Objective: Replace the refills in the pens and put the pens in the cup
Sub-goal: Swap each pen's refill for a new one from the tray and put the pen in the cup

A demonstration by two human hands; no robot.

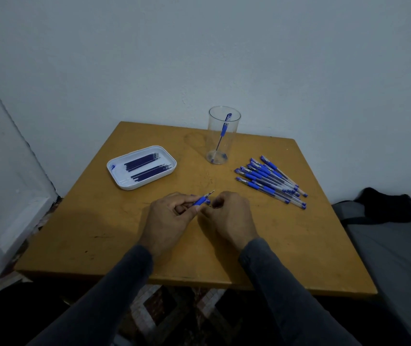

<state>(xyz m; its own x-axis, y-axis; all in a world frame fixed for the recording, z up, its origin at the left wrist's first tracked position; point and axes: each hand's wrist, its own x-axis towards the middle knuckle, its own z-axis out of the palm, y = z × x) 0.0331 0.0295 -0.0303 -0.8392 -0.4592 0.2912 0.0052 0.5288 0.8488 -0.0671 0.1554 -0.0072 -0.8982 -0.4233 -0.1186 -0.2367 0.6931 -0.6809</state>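
**A:** Start with what's closest. What are the hands doing?

**B:** The left hand (pixel 172 216) has its fingers curled round a pen (pixel 202 200), pinching it at the blue grip with the tip pointing up and away. The right hand (pixel 227 216) is curled just beside it, fingers meeting at the pen's lower end. It seems to pinch something small there, but I can't make out what.

**A:** So which step is this?

**B:** My guess is that the pen is being opened or closed around its refill. To do it well, keep the left hand steady on the grip and let the right do the turning, in line with the barrel so nothing bends. Work low over the worktop (pixel 99 233) so a dropped part stays close.

**A:** And further out?

**B:** To the left, the white tray (pixel 114 171) holds the dark refills (pixel 147 166), lying roughly parallel. To the right, well apart from the tray, the pile of pens (pixel 272 182) lies fanned out.

**A:** The cup?

**B:** The clear cup (pixel 234 136) stands upright at the far edge, between tray and pile, with one pen in the cup (pixel 224 129) leaning against its wall. I judge most of the job remains.
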